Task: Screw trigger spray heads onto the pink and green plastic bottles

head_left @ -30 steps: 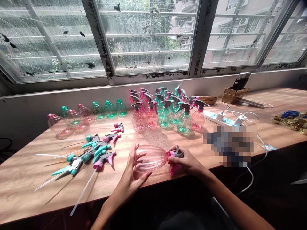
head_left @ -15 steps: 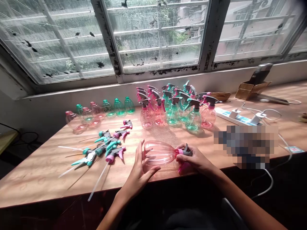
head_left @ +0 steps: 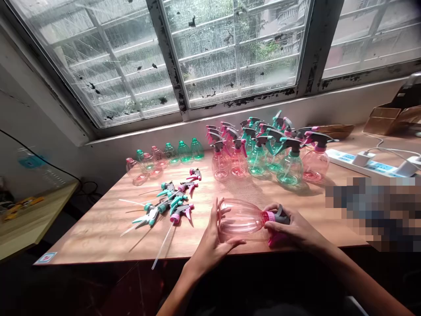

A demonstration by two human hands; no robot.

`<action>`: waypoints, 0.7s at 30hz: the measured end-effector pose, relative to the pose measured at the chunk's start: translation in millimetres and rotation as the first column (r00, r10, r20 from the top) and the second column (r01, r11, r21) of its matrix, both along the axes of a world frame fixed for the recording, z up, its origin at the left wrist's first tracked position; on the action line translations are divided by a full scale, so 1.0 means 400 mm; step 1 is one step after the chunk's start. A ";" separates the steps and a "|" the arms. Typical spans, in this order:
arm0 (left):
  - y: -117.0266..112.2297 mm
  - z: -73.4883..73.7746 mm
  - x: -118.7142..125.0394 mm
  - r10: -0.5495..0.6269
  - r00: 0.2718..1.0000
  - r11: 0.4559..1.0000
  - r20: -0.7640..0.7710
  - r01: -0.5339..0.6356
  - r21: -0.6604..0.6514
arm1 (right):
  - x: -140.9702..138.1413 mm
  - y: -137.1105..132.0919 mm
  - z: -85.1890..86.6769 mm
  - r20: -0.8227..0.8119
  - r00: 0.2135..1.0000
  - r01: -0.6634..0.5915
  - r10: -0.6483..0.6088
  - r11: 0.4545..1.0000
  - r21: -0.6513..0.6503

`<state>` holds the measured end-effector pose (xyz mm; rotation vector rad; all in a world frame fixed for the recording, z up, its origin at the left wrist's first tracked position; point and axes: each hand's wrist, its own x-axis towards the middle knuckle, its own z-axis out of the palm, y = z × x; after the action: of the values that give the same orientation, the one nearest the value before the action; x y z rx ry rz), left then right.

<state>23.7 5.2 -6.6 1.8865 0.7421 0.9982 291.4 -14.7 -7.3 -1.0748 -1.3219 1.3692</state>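
Observation:
A clear pink spray bottle (head_left: 242,216) lies on its side in the air just over the table's front edge, its neck pointing right. My left hand (head_left: 215,239) cups the bottle's base, with fingers behind and the thumb in front. At the neck, my right hand (head_left: 292,228) pinches the pink collar of a grey and pink trigger sprayer (head_left: 280,217), which sits on the bottle's mouth. Left of my hands lies a loose pile of green and pink trigger sprayers (head_left: 171,202) with thin dip tubes.
Several open green and pink bottles (head_left: 184,151) stand at the back left. Further right is a group of spray bottles with sprayers fitted (head_left: 258,156). A white power strip (head_left: 342,162), a cardboard box (head_left: 381,120) and a blurred-out patch are on the right of the wooden table (head_left: 108,228).
My view has swung left, so everything appears further right. Both hands keep the same hold on the bottle and its sprayer.

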 end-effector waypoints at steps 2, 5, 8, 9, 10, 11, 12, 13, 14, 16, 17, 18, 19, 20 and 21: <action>0.000 0.003 0.000 0.003 1.000 1.000 0.002 -0.003 -0.019 | -0.002 0.001 0.004 0.014 1.000 0.004 -0.004 1.000 0.015; -0.001 0.008 -0.001 0.011 0.999 1.000 -0.044 -0.012 -0.017 | -0.005 0.003 0.005 -0.019 1.000 0.000 0.000 1.000 0.007; -0.002 0.009 -0.002 0.044 0.996 0.999 -0.073 -0.042 0.020 | -0.006 0.004 0.003 -0.074 0.997 -0.009 0.008 1.000 -0.008; -0.002 0.007 -0.002 0.055 0.996 0.998 -0.075 -0.052 0.039 | -0.006 0.005 0.001 -0.091 0.996 -0.008 0.007 1.000 -0.012; -0.002 0.005 -0.002 0.063 0.995 0.996 -0.080 -0.058 0.061 | -0.006 0.005 0.000 -0.104 0.995 -0.008 0.006 1.000 -0.015; -0.002 0.003 -0.003 0.066 0.994 0.995 -0.087 -0.058 0.083 | -0.005 0.006 -0.001 -0.110 0.994 -0.006 0.004 1.000 -0.015; -0.001 0.000 -0.004 0.063 0.993 0.994 -0.103 -0.053 0.098 | -0.004 0.007 -0.003 -0.109 0.994 -0.003 0.002 1.000 -0.011; -0.001 -0.002 -0.005 0.058 0.991 0.994 -0.123 -0.046 0.102 | -0.004 0.008 -0.004 -0.101 0.995 -0.003 0.003 1.000 -0.004; 0.000 -0.004 -0.007 0.054 0.989 0.995 -0.140 -0.041 0.092 | -0.003 0.009 -0.005 -0.091 0.996 -0.007 0.007 1.000 0.004; 0.000 -0.005 -0.008 0.057 0.988 0.998 -0.141 -0.051 0.047 | -0.002 0.011 -0.007 -0.076 0.997 -0.023 0.025 1.000 0.017; -0.001 -0.003 -0.008 0.064 0.989 0.998 -0.135 -0.061 0.027 | -0.002 0.012 -0.008 -0.073 0.997 -0.033 0.035 0.999 0.021; -0.002 -0.002 -0.007 0.073 0.989 0.997 -0.129 -0.072 0.017 | -0.002 0.013 -0.008 -0.073 0.996 -0.041 0.043 0.999 0.022; -0.003 0.000 -0.006 0.081 0.989 0.997 -0.124 -0.080 0.016 | -0.003 0.014 -0.008 -0.073 0.996 -0.044 0.045 0.999 0.022; -0.004 0.002 -0.004 0.087 0.988 0.996 -0.125 -0.085 0.018 | -0.004 0.015 -0.008 -0.074 0.996 -0.042 0.043 0.999 0.019; -0.005 0.003 -0.003 0.092 0.988 0.996 -0.127 -0.090 0.023 | -0.004 0.015 -0.008 -0.080 0.996 -0.038 0.039 0.999 0.014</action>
<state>22.6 3.3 -5.5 1.9600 0.9044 0.9485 289.8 -8.5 -10.5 -0.9806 -1.2964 1.4161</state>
